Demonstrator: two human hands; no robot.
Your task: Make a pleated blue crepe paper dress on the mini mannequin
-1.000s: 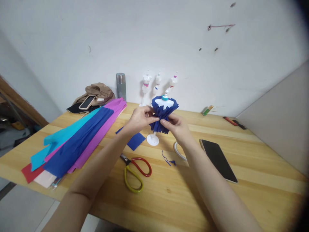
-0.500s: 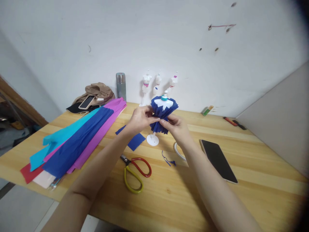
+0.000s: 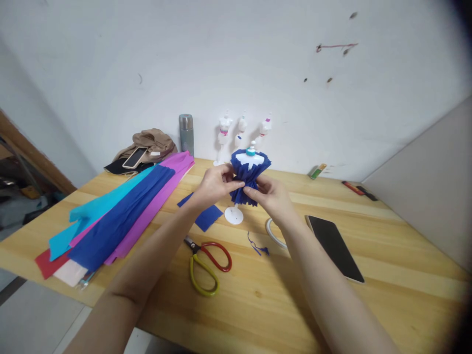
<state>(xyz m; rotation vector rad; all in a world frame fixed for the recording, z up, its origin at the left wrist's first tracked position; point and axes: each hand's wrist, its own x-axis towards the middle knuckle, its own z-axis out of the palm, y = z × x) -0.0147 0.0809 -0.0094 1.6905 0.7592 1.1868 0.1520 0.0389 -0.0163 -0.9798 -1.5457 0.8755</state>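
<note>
A small white dress form [image 3: 249, 158] with a teal neck band stands upright on its round base. Gathered dark blue crepe paper [image 3: 248, 173] wraps its torso, flaring above and below the waist. From the left, my left hand [image 3: 218, 184] is closed on the crepe paper, its thumb pressed at the waist. My right hand [image 3: 271, 194] pinches the same paper from the right, thumb near the other thumb. Fingertips behind the form are hidden. Flat blue paper pieces [image 3: 208, 218] lie beside the base, and scissors [image 3: 194, 248] with red and yellow handles rest nearer.
Colored crepe sheets [image 3: 121, 216] spread over the table's left side. A phone [image 3: 134, 157], brown cloth [image 3: 157, 141] and flask [image 3: 186, 135] sit behind them. More white dress forms [image 3: 224, 130] stand by the wall. A roll of tape [image 3: 276, 233] and black tablet [image 3: 335, 246] lie right.
The view has shifted slightly, so the scene sits a little lower. My right thumb has slid slightly along the waist; both hands keep their hold on the crepe paper.
</note>
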